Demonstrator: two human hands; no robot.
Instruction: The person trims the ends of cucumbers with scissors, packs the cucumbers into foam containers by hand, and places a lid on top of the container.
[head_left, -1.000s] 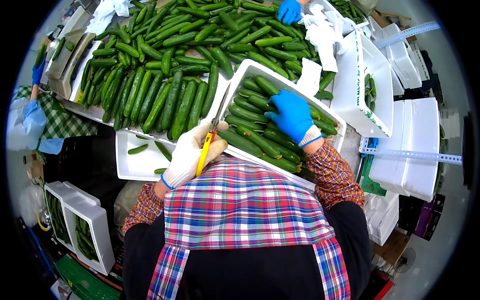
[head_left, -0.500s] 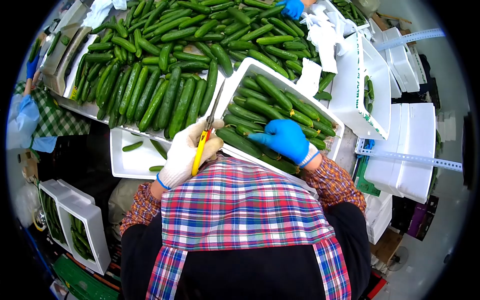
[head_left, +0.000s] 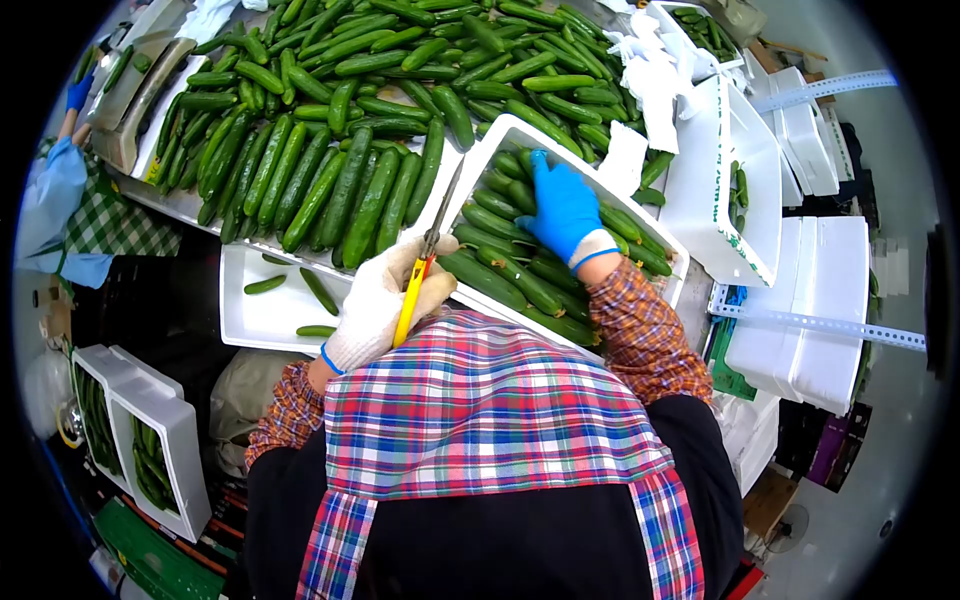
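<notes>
My left hand (head_left: pixel 380 300), in a white knit glove, is closed around yellow-handled snips (head_left: pixel 412 295). Their dark blades point up and away, beside the near left corner of a white foam box (head_left: pixel 680 285). Cucumbers (head_left: pixel 490 280) lie in rows inside that box. Over its far part is my right hand (head_left: pixel 565 205), in a blue glove, with the fingers curving down on a cucumber (head_left: pixel 520 192) and the thumb toward the left. The glove covers much of that cucumber. A large heap of cucumbers (head_left: pixel 350 195) covers the metal table to the left and beyond.
Below the table edge, a white foam tray (head_left: pixel 245 315) holds a few small cucumbers. White boxes (head_left: pixel 750 180) stand on the right, near perforated metal strips (head_left: pixel 820 322). Filled boxes (head_left: pixel 165 430) sit low at the left. A co-worker's blue-gloved hand (head_left: pixel 78 92) is at far left.
My right hand has moved away from me, from the near cucumbers to the far part of the box. My left hand still holds the snips in nearly the same place.
</notes>
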